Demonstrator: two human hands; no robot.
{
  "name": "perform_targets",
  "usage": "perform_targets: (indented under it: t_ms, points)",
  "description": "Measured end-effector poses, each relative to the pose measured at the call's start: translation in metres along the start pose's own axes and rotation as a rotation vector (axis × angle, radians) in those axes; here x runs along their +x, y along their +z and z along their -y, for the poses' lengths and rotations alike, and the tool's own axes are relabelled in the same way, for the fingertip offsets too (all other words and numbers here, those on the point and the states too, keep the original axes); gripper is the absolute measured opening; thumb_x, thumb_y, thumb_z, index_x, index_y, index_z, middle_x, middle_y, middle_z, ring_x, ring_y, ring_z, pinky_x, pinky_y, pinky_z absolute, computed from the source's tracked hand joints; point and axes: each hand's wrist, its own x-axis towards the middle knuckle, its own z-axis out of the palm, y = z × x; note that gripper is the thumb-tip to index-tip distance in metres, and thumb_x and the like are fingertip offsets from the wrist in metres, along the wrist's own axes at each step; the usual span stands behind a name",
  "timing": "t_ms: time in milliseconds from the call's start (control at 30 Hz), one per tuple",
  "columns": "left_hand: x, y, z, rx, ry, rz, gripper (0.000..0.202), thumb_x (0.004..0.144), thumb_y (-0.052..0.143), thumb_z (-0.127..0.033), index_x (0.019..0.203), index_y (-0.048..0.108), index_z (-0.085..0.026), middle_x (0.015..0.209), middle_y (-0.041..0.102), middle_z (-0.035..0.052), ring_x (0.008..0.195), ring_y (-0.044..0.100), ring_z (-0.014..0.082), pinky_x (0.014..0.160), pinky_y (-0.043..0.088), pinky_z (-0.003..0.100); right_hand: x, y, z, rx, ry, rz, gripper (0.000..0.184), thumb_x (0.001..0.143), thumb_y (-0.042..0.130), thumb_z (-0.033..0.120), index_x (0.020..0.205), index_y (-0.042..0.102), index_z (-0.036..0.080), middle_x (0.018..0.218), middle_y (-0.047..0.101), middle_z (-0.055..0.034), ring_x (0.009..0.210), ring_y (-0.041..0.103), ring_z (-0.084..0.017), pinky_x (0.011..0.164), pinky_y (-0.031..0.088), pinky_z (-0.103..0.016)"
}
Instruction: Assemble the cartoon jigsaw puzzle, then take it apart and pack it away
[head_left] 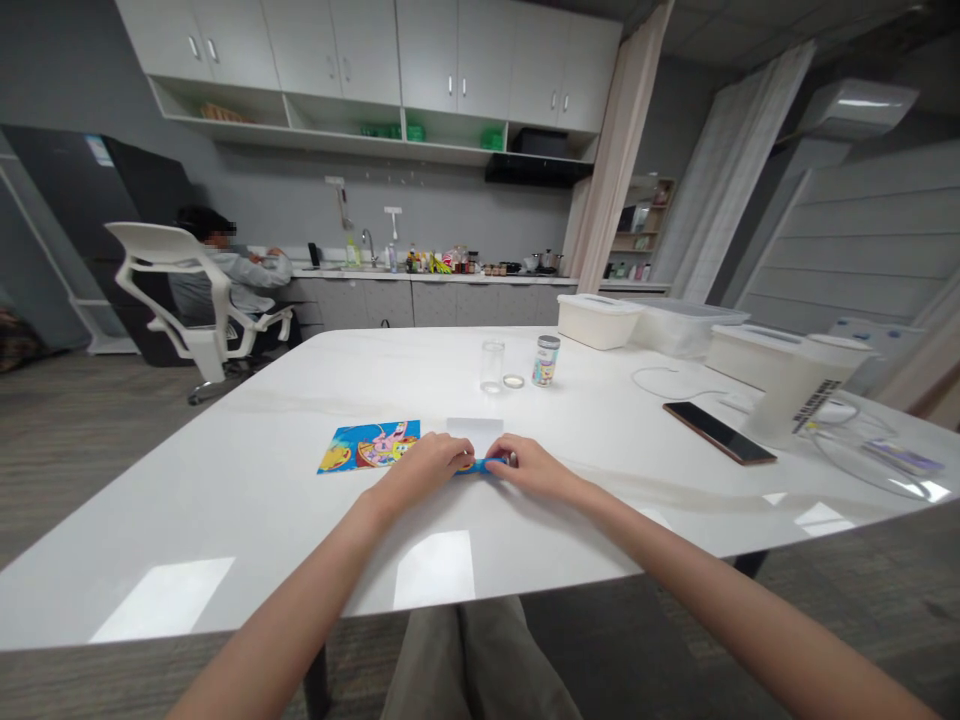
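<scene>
A printed paper sheet [475, 428] lies before me with its white back up, its near edge curled into a blue roll. The left end of that roll is pinched by the fingers of my left hand [433, 462]. At the right end, my right hand [529, 464] closes its fingers on the same roll. A second sheet, a blue cartoon picture [367, 445], rests flat on the table beside my left hand. Beyond my hands stand a clear jar [491, 367], a round lid [514, 381] lying flat, and a lidded jar with a cartoon print [546, 361].
On the glossy white table [247, 480], a phone [718, 432] and a translucent pitcher [799, 390] are at the right, among cables. White lidded boxes [598, 322] line the far right edge. A person [236, 265] sits by a white chair [176, 290] at the far left.
</scene>
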Motion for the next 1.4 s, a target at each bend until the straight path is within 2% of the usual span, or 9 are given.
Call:
perform_targets:
  t_ms: [133,267,333,467,567,733,933,1233,1400]
  points:
    - [-0.003,-0.001,-0.005,0.211,0.104,0.0,0.025,0.094,0.045,-0.015,0.08,0.065,-0.017,0.089,0.062,0.0059,0.076,0.058,0.0172,0.068,0.039,0.03,0.009,-0.014,0.001,0.053,0.061,0.144,0.013,0.084,0.059,0.029,0.088,0.062,0.017,0.081,0.063,-0.0021,0.071,0.054,-0.014,0.064,0.043,-0.027]
    - [-0.008,-0.004,-0.01,0.338,0.191,0.025,0.022,0.095,0.045,-0.013,0.088,0.065,-0.017,0.084,0.06,0.005,0.074,0.055,0.0167,0.068,0.038,0.03,0.024,-0.036,0.004,-0.085,-0.084,0.474,0.018,0.084,0.059,0.035,0.09,0.064,0.018,0.083,0.063,-0.0028,0.072,0.056,-0.015,0.064,0.043,-0.027]
    - [-0.009,-0.007,-0.011,0.342,0.19,0.033,0.02,0.096,0.045,-0.017,0.088,0.064,-0.015,0.081,0.06,0.0051,0.072,0.055,0.0164,0.066,0.038,0.029,0.028,-0.04,0.004,-0.106,-0.117,0.523,0.018,0.085,0.057,0.034,0.092,0.064,0.019,0.086,0.064,-0.0031,0.074,0.057,-0.016,0.065,0.044,-0.027]
    - [-0.003,-0.015,-0.006,0.273,0.189,0.15,0.019,0.095,0.049,-0.021,0.084,0.064,-0.015,0.083,0.063,0.0044,0.072,0.057,0.0155,0.065,0.04,0.028,0.023,-0.03,0.0,-0.087,-0.16,0.358,0.017,0.088,0.054,0.032,0.095,0.064,0.019,0.088,0.062,-0.0039,0.076,0.056,-0.016,0.069,0.044,-0.028]
    - [0.005,-0.021,0.002,0.104,0.133,0.226,0.014,0.093,0.052,-0.022,0.087,0.065,-0.019,0.084,0.066,0.0015,0.075,0.06,0.0143,0.064,0.041,0.025,0.014,-0.022,0.0,-0.032,-0.085,0.265,0.018,0.091,0.052,0.032,0.099,0.062,0.02,0.087,0.063,-0.0034,0.074,0.055,-0.015,0.068,0.043,-0.028]
    - [0.008,-0.02,0.009,-0.099,0.041,0.189,0.015,0.094,0.052,-0.029,0.098,0.064,-0.022,0.088,0.068,0.0002,0.078,0.061,0.0137,0.066,0.044,0.024,0.01,-0.021,-0.001,0.067,0.038,0.25,0.016,0.093,0.048,0.032,0.093,0.058,0.02,0.083,0.063,-0.0017,0.07,0.053,-0.014,0.064,0.04,-0.027]
    - [-0.003,-0.016,0.007,0.08,0.188,0.04,0.024,0.098,0.045,-0.028,0.098,0.068,-0.022,0.097,0.061,0.0055,0.077,0.056,0.0134,0.067,0.044,0.026,0.012,-0.021,-0.004,0.06,0.034,0.248,0.015,0.092,0.05,0.033,0.087,0.057,0.02,0.078,0.061,-0.0004,0.068,0.051,-0.013,0.062,0.038,-0.027]
    - [-0.002,-0.017,0.008,0.293,0.229,0.116,0.018,0.094,0.052,-0.024,0.109,0.062,-0.022,0.093,0.061,0.0042,0.074,0.055,0.015,0.066,0.042,0.027,0.011,-0.02,-0.005,-0.116,-0.115,0.166,0.011,0.094,0.046,0.028,0.092,0.054,0.02,0.09,0.058,-0.0029,0.075,0.053,-0.014,0.068,0.042,-0.028]
    - [-0.003,-0.011,0.009,0.218,0.199,0.091,0.023,0.098,0.042,-0.024,0.104,0.064,-0.02,0.091,0.063,0.0045,0.079,0.057,0.0165,0.073,0.043,0.029,0.009,-0.019,-0.006,-0.228,-0.226,0.144,0.01,0.089,0.053,0.026,0.097,0.054,0.021,0.099,0.056,-0.0056,0.083,0.055,-0.018,0.072,0.044,-0.031]
